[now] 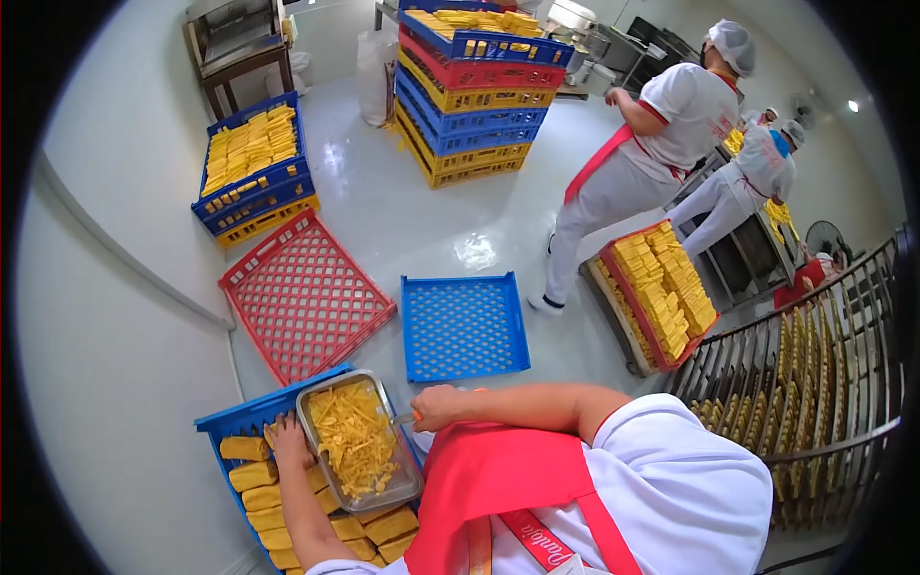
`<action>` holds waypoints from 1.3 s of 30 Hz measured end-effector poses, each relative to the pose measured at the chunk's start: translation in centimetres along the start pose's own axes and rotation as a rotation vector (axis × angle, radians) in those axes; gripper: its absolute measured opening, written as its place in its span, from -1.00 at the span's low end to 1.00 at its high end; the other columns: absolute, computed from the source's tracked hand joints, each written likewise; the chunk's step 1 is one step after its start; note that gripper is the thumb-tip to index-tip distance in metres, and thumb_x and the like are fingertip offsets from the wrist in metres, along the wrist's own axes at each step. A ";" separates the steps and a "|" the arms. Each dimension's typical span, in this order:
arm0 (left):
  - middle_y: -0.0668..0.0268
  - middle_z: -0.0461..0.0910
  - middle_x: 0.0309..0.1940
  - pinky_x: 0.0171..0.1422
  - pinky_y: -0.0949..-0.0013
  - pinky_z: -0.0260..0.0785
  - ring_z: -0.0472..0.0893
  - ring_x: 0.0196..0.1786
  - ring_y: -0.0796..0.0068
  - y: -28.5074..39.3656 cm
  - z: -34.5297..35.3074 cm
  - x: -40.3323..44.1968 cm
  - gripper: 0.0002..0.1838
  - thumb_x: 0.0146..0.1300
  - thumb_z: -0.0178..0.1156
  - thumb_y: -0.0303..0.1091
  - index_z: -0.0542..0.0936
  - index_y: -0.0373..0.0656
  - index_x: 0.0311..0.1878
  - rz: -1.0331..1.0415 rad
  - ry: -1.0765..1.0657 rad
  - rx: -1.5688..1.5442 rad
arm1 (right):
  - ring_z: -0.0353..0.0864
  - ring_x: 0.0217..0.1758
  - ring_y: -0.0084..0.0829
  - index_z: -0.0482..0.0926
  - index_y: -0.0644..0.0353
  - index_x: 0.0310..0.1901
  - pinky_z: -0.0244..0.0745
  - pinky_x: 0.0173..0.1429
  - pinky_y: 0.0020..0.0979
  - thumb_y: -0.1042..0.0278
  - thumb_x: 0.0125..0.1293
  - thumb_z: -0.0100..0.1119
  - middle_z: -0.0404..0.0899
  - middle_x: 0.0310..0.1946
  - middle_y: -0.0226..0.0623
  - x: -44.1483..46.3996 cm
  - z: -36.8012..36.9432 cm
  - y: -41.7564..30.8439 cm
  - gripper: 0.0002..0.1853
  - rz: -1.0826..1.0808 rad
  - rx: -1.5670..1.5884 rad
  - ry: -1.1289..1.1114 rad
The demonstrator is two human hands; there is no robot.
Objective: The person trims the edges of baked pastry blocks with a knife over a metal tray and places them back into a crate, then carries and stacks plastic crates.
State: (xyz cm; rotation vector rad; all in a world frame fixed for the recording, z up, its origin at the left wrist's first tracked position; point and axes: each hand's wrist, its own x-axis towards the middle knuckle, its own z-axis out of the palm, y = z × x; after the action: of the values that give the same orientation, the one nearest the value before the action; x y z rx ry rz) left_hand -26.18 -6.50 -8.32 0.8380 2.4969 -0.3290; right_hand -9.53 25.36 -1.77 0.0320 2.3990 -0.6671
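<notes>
A blue crate point(222, 422) at the lower left holds rows of yellow rectangular pieces point(254, 474). Over its right part rests a metal tray point(305, 422) filled with yellow shavings and scraps. My left hand point(290, 443) reaches down into the crate at the tray's left edge, its fingers on a yellow piece by the upper rim. To the right of the tray, my right hand point(436, 409) is closed round the orange handle of a tool point(406, 418), whose metal part points at the tray's right edge.
A red crate point(307, 297) and a blue crate point(465, 328) lie on the floor ahead. Stacked crates point(470, 125) stand beyond, more point(254, 177) by the left wall. One co-worker point(652, 144) walks near a loaded red crate point(661, 292); racks point(805, 402) curve at right.
</notes>
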 end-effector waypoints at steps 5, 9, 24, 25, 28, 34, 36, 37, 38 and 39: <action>0.23 -0.09 0.54 0.53 -0.29 -0.21 -0.11 0.57 0.12 0.9 -0.4 -2.2 0.31 -0.29 0.56 -0.24 -0.08 0.13 0.54 -0.266 0.080 -0.204 | 0.69 -0.20 -0.04 0.68 0.15 -0.33 0.58 -0.15 -0.07 -0.09 0.06 0.24 0.68 -0.32 -0.06 0.2 -0.5 -0.2 -0.58 0.005 0.034 0.046; 0.06 0.03 0.48 0.52 -0.10 -0.07 0.03 0.52 0.01 -2.1 3.7 -8.0 0.10 -0.15 0.49 -0.25 0.09 -0.12 0.48 -0.394 0.603 -0.412 | 0.68 -0.21 -0.03 0.66 0.21 -0.35 0.56 -0.18 -0.07 -0.06 0.04 0.23 0.67 -0.35 -0.02 1.3 -1.2 -1.0 -0.58 -0.054 0.083 0.002; 0.00 0.47 0.16 0.31 0.06 0.31 0.41 0.25 0.00 -0.3 13.1 -12.2 -0.32 0.16 0.29 -0.26 0.32 -0.34 0.31 -1.104 0.520 -1.340 | 0.63 -0.14 0.02 0.60 0.28 -0.19 0.49 -0.07 -0.10 -0.08 0.09 0.26 0.64 -0.27 0.06 3.8 -0.6 -4.2 -0.49 -0.165 0.177 -0.129; 0.00 0.47 0.16 0.30 0.06 0.31 0.41 0.25 0.00 -0.1 13.1 -12.0 -0.32 0.16 0.29 -0.26 0.33 -0.34 0.30 -1.095 0.518 -1.372 | 0.63 -0.14 0.02 0.60 0.28 -0.19 0.49 -0.07 -0.10 -0.08 0.09 0.26 0.64 -0.27 0.06 4.0 -0.4 -4.1 -0.49 -0.161 0.175 -0.130; 0.00 0.47 0.16 0.29 0.07 0.32 0.42 0.24 0.01 -0.1 13.1 -11.3 -0.33 0.16 0.29 -0.26 0.33 -0.33 0.30 -1.072 0.514 -1.449 | 0.63 -0.14 0.03 0.60 0.29 -0.18 0.49 -0.06 -0.10 -0.08 0.10 0.26 0.64 -0.26 0.06 4.0 -0.3 -3.7 -0.48 -0.152 0.164 -0.148; 0.01 0.48 0.15 0.26 0.07 0.35 0.44 0.22 0.02 -0.1 13.5 -11.0 -0.34 0.16 0.29 -0.26 0.33 -0.33 0.30 -1.060 0.514 -1.529 | 0.62 -0.13 0.06 0.60 0.31 -0.15 0.49 -0.05 -0.09 -0.09 0.11 0.26 0.64 -0.27 0.09 4.4 1.3 -1.5 -0.47 -0.112 0.217 -0.128; 0.01 0.48 0.15 0.26 0.07 0.35 0.44 0.22 0.03 -0.1 13.8 -11.1 -0.34 0.17 0.29 -0.26 0.34 -0.32 0.30 -1.055 0.514 -1.554 | 0.59 -0.58 -0.31 0.60 0.25 -0.40 0.47 -0.51 -0.26 0.05 0.07 0.27 0.57 -0.63 -0.21 4.7 2.2 -0.6 -0.64 -0.154 0.236 0.024; 0.01 0.48 0.15 0.25 0.08 0.36 0.45 0.21 0.03 -0.1 13.9 -11.0 -0.34 0.17 0.29 -0.26 0.34 -0.32 0.30 -1.055 0.511 -1.569 | 0.59 -0.58 -0.31 0.60 0.25 -0.40 0.47 -0.51 -0.26 0.05 0.07 0.27 0.57 -0.63 -0.21 4.9 2.6 -0.4 -0.64 -0.152 0.235 0.020; 0.01 0.48 0.14 0.25 0.08 0.36 0.45 0.21 0.03 -0.1 14.1 -11.0 -0.34 0.17 0.29 -0.26 0.34 -0.32 0.30 -1.059 0.510 -1.583 | 0.59 -0.58 -0.31 0.60 0.25 -0.36 0.48 -0.51 -0.27 0.05 0.07 0.27 0.56 -0.62 -0.22 5.1 2.9 -0.1 -0.64 -0.161 0.236 0.006; 0.01 0.48 0.14 0.24 0.08 0.37 0.45 0.21 0.03 -0.1 14.2 -11.1 -0.35 0.17 0.29 -0.26 0.34 -0.32 0.29 -1.057 0.508 -1.600 | 0.59 -0.59 -0.32 0.59 0.25 -0.32 0.48 -0.51 -0.28 0.05 0.08 0.27 0.56 -0.62 -0.24 5.1 2.9 -0.1 -0.63 -0.172 0.233 -0.010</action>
State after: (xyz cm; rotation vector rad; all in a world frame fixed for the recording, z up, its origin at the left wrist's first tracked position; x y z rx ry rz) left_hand -13.27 -17.34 -14.70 -1.1203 2.2872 1.5130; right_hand -11.88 23.21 -6.68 -0.0797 2.3199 -1.0222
